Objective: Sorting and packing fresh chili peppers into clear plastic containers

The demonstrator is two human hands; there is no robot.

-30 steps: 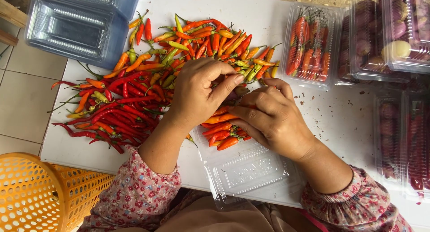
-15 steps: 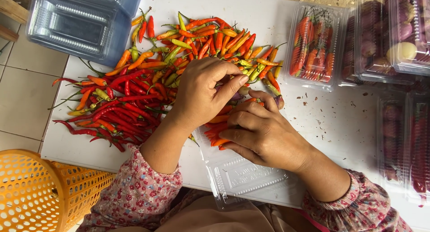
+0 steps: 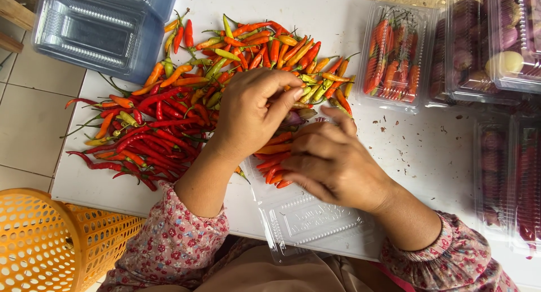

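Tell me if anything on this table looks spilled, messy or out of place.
Mostly orderly. The loose heap of red, orange and green chillies sprawls across the white table, with some stems over its left edge. Small dark specks dot the tabletop right of the right hand. Nothing looks damaged.

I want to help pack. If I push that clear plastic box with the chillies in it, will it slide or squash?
The open clear box looks thin and light, so it would probably slide easily on the smooth white table. Its walls seem flimsy and may buckle if squeezed. The open lid likely flops.
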